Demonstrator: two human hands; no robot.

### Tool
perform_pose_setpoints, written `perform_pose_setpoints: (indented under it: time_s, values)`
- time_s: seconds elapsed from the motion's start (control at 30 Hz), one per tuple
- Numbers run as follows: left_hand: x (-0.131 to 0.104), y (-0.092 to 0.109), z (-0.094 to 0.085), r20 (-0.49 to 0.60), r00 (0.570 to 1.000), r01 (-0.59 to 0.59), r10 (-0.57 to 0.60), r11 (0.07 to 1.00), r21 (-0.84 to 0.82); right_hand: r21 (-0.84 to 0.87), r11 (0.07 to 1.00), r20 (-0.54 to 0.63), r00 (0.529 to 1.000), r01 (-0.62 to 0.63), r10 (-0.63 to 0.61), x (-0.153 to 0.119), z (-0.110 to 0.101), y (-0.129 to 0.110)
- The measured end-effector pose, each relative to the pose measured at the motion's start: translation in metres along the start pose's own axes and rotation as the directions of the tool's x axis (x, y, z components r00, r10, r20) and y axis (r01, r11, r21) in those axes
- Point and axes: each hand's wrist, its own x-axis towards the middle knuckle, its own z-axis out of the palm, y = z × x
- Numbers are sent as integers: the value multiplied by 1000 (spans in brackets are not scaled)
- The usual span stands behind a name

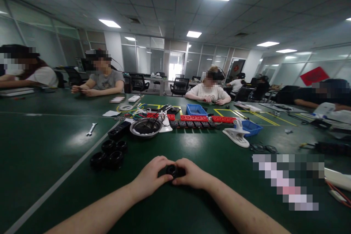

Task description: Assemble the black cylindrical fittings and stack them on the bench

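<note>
A small black ring-shaped part [172, 170] is held between both hands just above the dark green table [192, 197], low in the middle of the head view and close to the person's body. The left hand [152, 177] is closed around the part's left side, with its fingers curled over the top and the thumb pressed in from below; the right hand [192, 176] is clenched on the right side, so that the two sets of knuckles nearly touch and only the part's round top face is left showing. To the left of the hands, a cluster of similar black rings [109, 153] is laid on the table, well apart from the held part. Farther back, a round metal bowl [145, 127] holding dark pieces is seen, and beside it a row of red blocks [203, 118] with black blocks set along its front. Two blue trays [196, 109] are placed behind and to the right of the row, and a white clamp-like stand [237, 133] is set in front of the nearer one. A small wrench [91, 129] is lying alone on the left. Other people [208, 89] are seated along the far side of the table.
</note>
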Motion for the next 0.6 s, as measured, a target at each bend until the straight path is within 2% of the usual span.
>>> perform_pose_setpoints:
  time_s: [0.1, 0.2, 0.27, 0.33, 0.5, 0.6]
  values:
    - [1, 0, 2, -22, 998, 58, -58, 998, 23, -52, 995, -82, 993, -89, 85, -1, 7, -5]
    - [1, 1, 6, -77, 991, 118, -112, 991, 68, -218, 964, -176, 978, -154, 116, -1, 12, -14]
    - [1, 1, 7, -106, 987, 133, -124, 988, 84, -318, 934, -184, 977, -164, 109, -2, 13, -20]
    - [1, 0, 7, -110, 987, 125, -116, 989, 79, -342, 927, -165, 981, -154, 102, -4, 12, -24]
    - [0, -5, 3, -22, 999, 44, -44, 999, 3, -160, 986, -135, 991, -41, 19, -7, 8, -20]
    - [0, -8, 2, -10, 1000, 20, -20, 1000, -9, -30, 1000, -61, 998, -7, 5, -5, 4, -12]
